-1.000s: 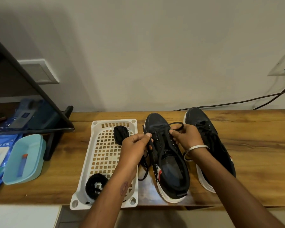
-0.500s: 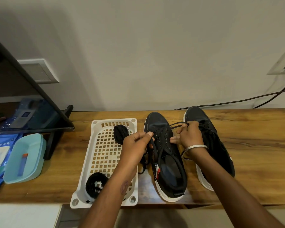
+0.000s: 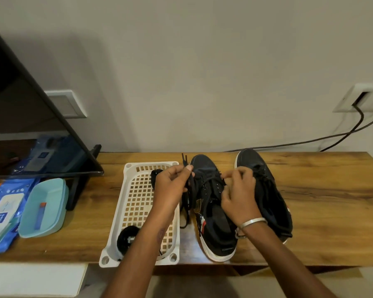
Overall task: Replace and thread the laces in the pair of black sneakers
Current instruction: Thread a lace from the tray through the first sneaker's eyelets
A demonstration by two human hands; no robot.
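Left hand [image 3: 172, 186] pinches lace [image 3: 188, 190] beside left sneaker [image 3: 211, 209]; right hand [image 3: 239, 194] over its eyelets; right sneaker [image 3: 267, 190] alongside; basket [image 3: 134, 203] left.

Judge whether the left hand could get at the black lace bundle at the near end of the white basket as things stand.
Probably yes. The lace bundle lies uncovered in the open-topped white basket, right beside the left forearm. But the left hand is pinching a black lace and would need to let go first.

Sneakers and basket set side by side on the table [image 3: 310, 201].
The basket [image 3: 127, 211] is placed at 9 o'clock of the left sneaker [image 3: 205, 168], the right sneaker [image 3: 267, 190] at 3 o'clock.
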